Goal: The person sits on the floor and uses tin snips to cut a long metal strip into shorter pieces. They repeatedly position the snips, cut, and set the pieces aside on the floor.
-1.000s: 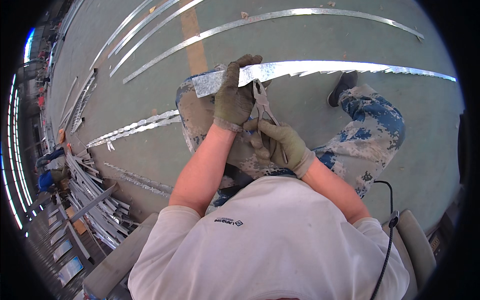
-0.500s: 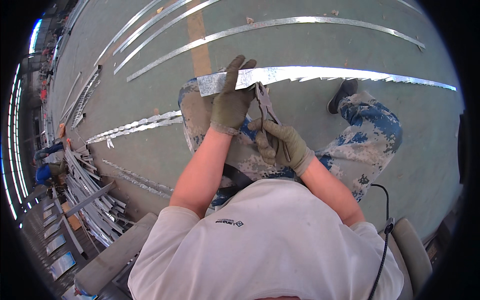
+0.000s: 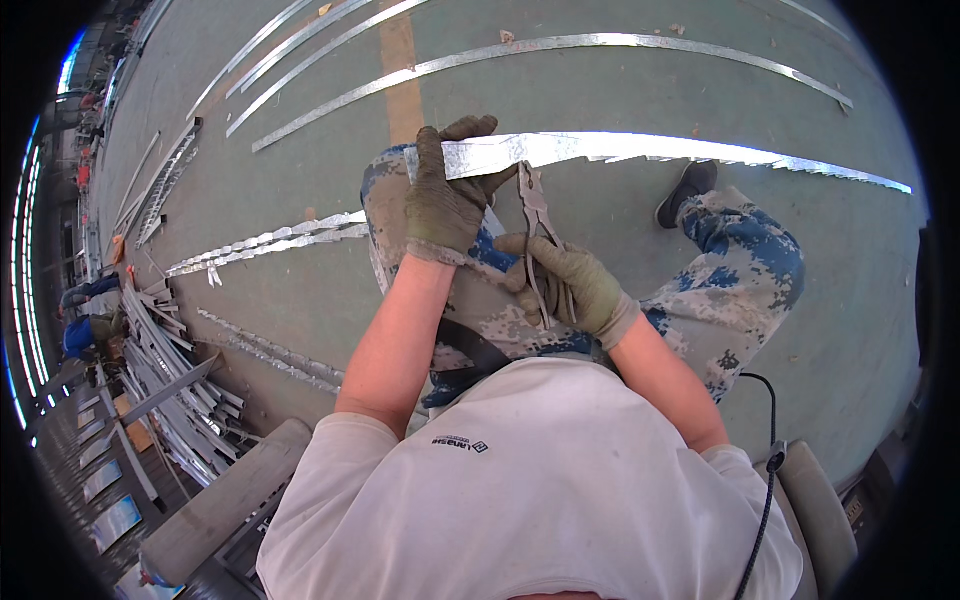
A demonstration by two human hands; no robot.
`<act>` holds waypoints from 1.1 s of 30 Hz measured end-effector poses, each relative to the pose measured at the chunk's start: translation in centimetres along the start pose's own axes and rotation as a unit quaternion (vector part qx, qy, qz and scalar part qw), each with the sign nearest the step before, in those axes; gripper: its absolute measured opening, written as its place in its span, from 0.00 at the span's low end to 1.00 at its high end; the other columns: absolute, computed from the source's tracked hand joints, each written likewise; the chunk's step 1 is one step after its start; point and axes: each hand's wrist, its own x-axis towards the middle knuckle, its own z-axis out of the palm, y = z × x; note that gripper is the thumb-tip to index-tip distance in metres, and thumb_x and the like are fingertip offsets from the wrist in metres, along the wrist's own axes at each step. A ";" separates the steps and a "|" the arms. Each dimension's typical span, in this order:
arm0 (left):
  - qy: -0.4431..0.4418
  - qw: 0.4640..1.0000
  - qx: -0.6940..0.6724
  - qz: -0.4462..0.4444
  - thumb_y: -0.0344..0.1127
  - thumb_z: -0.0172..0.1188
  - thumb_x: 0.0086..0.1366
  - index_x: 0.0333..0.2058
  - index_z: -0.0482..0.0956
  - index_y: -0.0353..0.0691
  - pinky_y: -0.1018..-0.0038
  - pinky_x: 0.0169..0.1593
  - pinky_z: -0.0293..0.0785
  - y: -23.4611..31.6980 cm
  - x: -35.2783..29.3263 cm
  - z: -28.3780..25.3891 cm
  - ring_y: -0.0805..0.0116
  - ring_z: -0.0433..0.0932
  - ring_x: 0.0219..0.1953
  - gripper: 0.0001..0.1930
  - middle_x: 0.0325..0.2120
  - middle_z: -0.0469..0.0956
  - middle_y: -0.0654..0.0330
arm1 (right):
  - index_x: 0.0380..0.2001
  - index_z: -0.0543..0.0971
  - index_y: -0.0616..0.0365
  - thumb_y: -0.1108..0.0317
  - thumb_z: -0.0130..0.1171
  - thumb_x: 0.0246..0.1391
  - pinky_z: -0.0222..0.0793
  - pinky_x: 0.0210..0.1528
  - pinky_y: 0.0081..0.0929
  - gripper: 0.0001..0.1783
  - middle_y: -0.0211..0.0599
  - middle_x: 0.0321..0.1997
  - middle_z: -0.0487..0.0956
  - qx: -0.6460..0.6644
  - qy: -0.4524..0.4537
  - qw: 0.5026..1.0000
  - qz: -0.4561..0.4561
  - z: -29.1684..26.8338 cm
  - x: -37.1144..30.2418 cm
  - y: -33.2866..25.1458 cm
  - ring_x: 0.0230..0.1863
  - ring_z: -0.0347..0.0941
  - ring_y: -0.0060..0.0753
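A long shiny metal strip [image 3: 560,149] runs from above my left thigh far out to the right, its lower edge notched with saw-like steps along the right part. My left hand [image 3: 440,210], in an olive work glove, holds the strip near its left end, one finger across the front and others behind. In my gloved right hand [image 3: 580,285] is a pair of metal pliers [image 3: 537,205], gripped by the handles and pointing up. The jaws reach the strip's lower edge just right of my left fingers; whether they bite on it I cannot tell.
Several flat metal strips [image 3: 450,67] lie on the green floor ahead. Notched strips [image 3: 270,240] lie to the left. Beyond them is a heap of metal profiles [image 3: 180,380], with a person in blue [image 3: 78,337] nearby. A black cord [image 3: 773,420] hangs at my right.
My left hand has shifted left along the strip, closer to its end. The pliers have moved slightly right along the lower edge, still in my right hand.
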 end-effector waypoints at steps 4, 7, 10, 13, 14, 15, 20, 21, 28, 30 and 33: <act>0.005 1.000 -0.014 -0.004 0.56 0.53 0.76 0.54 0.76 0.30 0.47 0.57 0.83 -0.1 0.1 -0.2 0.46 0.77 0.60 0.29 0.57 0.76 0.41 | 0.62 0.72 0.67 0.55 0.46 0.76 0.77 0.27 0.29 0.26 0.40 0.38 0.85 0.001 -0.002 1.000 0.004 0.0 0.3 0.0 0.30 0.82 0.32; 0.016 1.000 -0.012 -0.001 0.55 0.53 0.76 0.54 0.77 0.31 0.47 0.57 0.83 0.0 -0.1 0.1 0.46 0.77 0.60 0.28 0.57 0.77 0.41 | 0.61 0.74 0.65 0.54 0.47 0.76 0.74 0.25 0.29 0.25 0.37 0.36 0.84 0.012 -0.003 1.000 0.009 -0.3 0.3 -0.2 0.27 0.80 0.31; 0.020 1.000 -0.002 0.007 0.55 0.53 0.76 0.53 0.77 0.31 0.46 0.58 0.83 -0.1 -0.1 0.0 0.46 0.77 0.60 0.28 0.56 0.77 0.41 | 0.60 0.75 0.61 0.51 0.47 0.75 0.66 0.21 0.28 0.25 0.33 0.31 0.81 0.065 -0.016 0.997 0.027 -0.8 0.0 -0.1 0.22 0.74 0.27; 0.005 1.000 -0.010 0.003 0.55 0.54 0.75 0.53 0.77 0.31 0.45 0.59 0.81 -0.2 0.1 -0.3 0.46 0.77 0.60 0.27 0.56 0.77 0.41 | 0.58 0.76 0.57 0.48 0.47 0.75 0.59 0.18 0.25 0.25 0.31 0.27 0.77 0.086 -0.009 0.996 0.028 -1.3 0.0 0.3 0.19 0.67 0.24; 0.001 1.000 -0.017 0.000 0.54 0.54 0.75 0.53 0.78 0.31 0.44 0.59 0.81 -0.2 0.1 -0.3 0.46 0.76 0.61 0.27 0.56 0.77 0.41 | 0.58 0.77 0.56 0.47 0.47 0.74 0.56 0.18 0.25 0.25 0.30 0.26 0.76 0.084 -0.001 0.996 0.024 -1.4 0.1 0.6 0.18 0.65 0.23; -0.004 1.000 -0.023 0.000 0.54 0.54 0.75 0.53 0.78 0.31 0.44 0.60 0.80 -0.1 0.1 -0.3 0.46 0.76 0.61 0.27 0.56 0.77 0.41 | 0.58 0.77 0.56 0.48 0.47 0.75 0.56 0.17 0.24 0.25 0.30 0.25 0.75 0.128 -0.047 0.990 0.026 -1.6 0.2 0.8 0.18 0.65 0.23; -0.018 0.999 -0.048 -0.015 0.54 0.55 0.75 0.54 0.76 0.31 0.41 0.62 0.77 0.1 -0.3 -0.1 0.46 0.75 0.62 0.28 0.57 0.76 0.41 | 0.57 0.76 0.55 0.48 0.46 0.75 0.56 0.17 0.23 0.23 0.28 0.25 0.74 0.214 -0.148 0.965 0.042 -2.8 0.6 1.3 0.18 0.66 0.21; -0.015 0.999 -0.034 -0.014 0.55 0.55 0.75 0.55 0.76 0.31 0.41 0.63 0.76 0.1 -0.4 -0.3 0.46 0.75 0.62 0.28 0.57 0.76 0.41 | 0.58 0.76 0.56 0.49 0.46 0.75 0.56 0.17 0.22 0.24 0.28 0.25 0.74 0.195 -0.122 0.972 0.038 -2.6 0.5 1.1 0.18 0.66 0.21; -0.022 0.997 -0.056 -0.045 0.56 0.54 0.75 0.61 0.70 0.26 0.42 0.68 0.71 0.2 0.0 0.7 0.42 0.71 0.65 0.34 0.60 0.72 0.37 | 0.64 0.71 0.63 0.54 0.47 0.75 0.73 0.24 0.27 0.26 0.35 0.34 0.82 0.118 -0.037 0.992 0.013 -1.3 -0.8 -1.1 0.25 0.78 0.29; -0.048 0.996 -0.048 -0.050 0.56 0.54 0.75 0.61 0.68 0.25 0.41 0.69 0.69 0.1 -0.3 0.6 0.41 0.68 0.67 0.35 0.62 0.69 0.36 | 0.65 0.70 0.64 0.56 0.47 0.75 0.79 0.29 0.31 0.26 0.38 0.38 0.84 0.096 -0.032 0.995 0.014 -1.1 -1.0 -1.2 0.30 0.82 0.33; -0.071 0.995 -0.045 -0.054 0.58 0.53 0.75 0.62 0.67 0.24 0.41 0.71 0.66 0.4 -0.5 0.9 0.39 0.65 0.69 0.37 0.65 0.65 0.33 | 0.65 0.69 0.64 0.56 0.48 0.75 0.83 0.35 0.36 0.26 0.41 0.43 0.85 0.061 -0.040 0.997 0.008 -1.1 -1.3 -1.3 0.36 0.85 0.37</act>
